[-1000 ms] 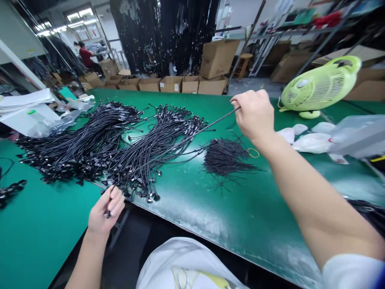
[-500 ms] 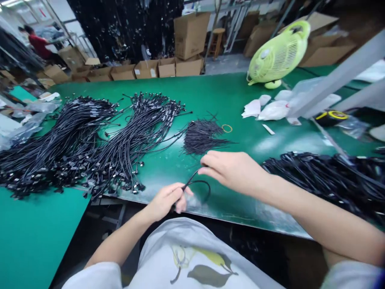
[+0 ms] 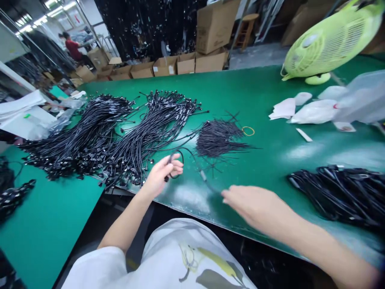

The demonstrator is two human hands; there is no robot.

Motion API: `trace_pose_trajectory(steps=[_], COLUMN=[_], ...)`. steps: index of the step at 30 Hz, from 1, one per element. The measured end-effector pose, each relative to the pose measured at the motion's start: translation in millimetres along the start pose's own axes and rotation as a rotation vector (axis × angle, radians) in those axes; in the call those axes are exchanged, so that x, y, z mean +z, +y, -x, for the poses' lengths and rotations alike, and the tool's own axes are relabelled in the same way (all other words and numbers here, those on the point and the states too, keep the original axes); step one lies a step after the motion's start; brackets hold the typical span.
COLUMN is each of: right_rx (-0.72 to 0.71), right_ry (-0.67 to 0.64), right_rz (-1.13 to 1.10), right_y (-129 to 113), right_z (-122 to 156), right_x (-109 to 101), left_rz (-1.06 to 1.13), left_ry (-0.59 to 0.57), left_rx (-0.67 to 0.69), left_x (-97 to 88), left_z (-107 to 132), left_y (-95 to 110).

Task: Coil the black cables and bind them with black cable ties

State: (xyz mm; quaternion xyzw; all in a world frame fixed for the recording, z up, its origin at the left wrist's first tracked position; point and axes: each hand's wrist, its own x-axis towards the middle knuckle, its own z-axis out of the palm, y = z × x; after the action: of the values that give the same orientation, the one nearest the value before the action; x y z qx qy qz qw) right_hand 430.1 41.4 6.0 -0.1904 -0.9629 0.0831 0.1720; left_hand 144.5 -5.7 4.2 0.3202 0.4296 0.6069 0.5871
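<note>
My left hand (image 3: 161,172) is closed round a black cable (image 3: 203,176), part of it bent into a small loop at the fingers. From there the cable arcs right, past a pale label, to the fingertips of my right hand (image 3: 252,202), which pinch its far end; these fingers are slightly blurred. Beyond both hands lies a pile of thin black ties (image 3: 215,138), a few scattered in front of it. Left of that pile a bundle of straight black cables (image 3: 150,124) is spread out, with another cable bundle (image 3: 99,124) beside it.
Coiled black cables (image 3: 337,196) lie at the right. A yellow rubber band (image 3: 248,131), white plastic bags (image 3: 314,111) and a green fan (image 3: 331,42) stand or lie farther back. Cardboard boxes (image 3: 165,66) line the far side. A person in red (image 3: 73,49) sits far left.
My hands have moved apart: the left up and leftward, the right lower and to the right. The cable is now drawn out between them. The view has turned left.
</note>
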Motion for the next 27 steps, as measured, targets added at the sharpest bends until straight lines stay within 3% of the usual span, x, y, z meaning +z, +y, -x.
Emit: trace_pose_trajectory(steps=[3, 5, 7, 12, 15, 18, 21, 23, 27], right_rx=[-0.125, -0.023, 0.115, 0.407, 0.602, 0.766, 0.745, 0.739, 0.771], right_ry=[-0.112, -0.032, 0.078, 0.371, 0.429, 0.621, 0.574, 0.564, 0.817], right_rz=[-0.215, -0.265, -0.309, -0.757, -1.165, -1.448, -1.763, -1.897, -1.812], right_y=[-24.5, -21.9, -10.6, 2.4, -8.6, -21.1, -29.3, -33.1, -39.4], right_z=[-25.9, -41.9, -52.1, -59.6, -62.4, -65.5, -68.8, -71.5, -76.7], right_x=[-9.6, -15.1, -14.4, 22.4, 47.8, 56.5, 53.8, 52.8, 62.4], left_rz=[-0.270, -0.396, -0.343, 0.084, 0.121, 0.122, 0.177, 0.100, -0.330], left_ry=[-0.193, -0.338, -0.405, -0.263, -0.218, -0.190, -0.013, 0.024, -0.175], left_rx=[0.000, -0.026, -0.055, -0.058, -0.103, -0.175, -0.096, -0.030, -0.002], left_x=[21.8, 29.8, 32.1, 35.1, 43.0, 49.9, 49.0, 44.4, 33.7], left_z=[4.3, 11.2, 16.0, 15.0, 15.2, 19.0, 20.6, 19.1, 17.4], left_y=[-24.2, -33.1, -36.1, -35.1, -42.3, -56.9, -69.5, -74.3, -76.7])
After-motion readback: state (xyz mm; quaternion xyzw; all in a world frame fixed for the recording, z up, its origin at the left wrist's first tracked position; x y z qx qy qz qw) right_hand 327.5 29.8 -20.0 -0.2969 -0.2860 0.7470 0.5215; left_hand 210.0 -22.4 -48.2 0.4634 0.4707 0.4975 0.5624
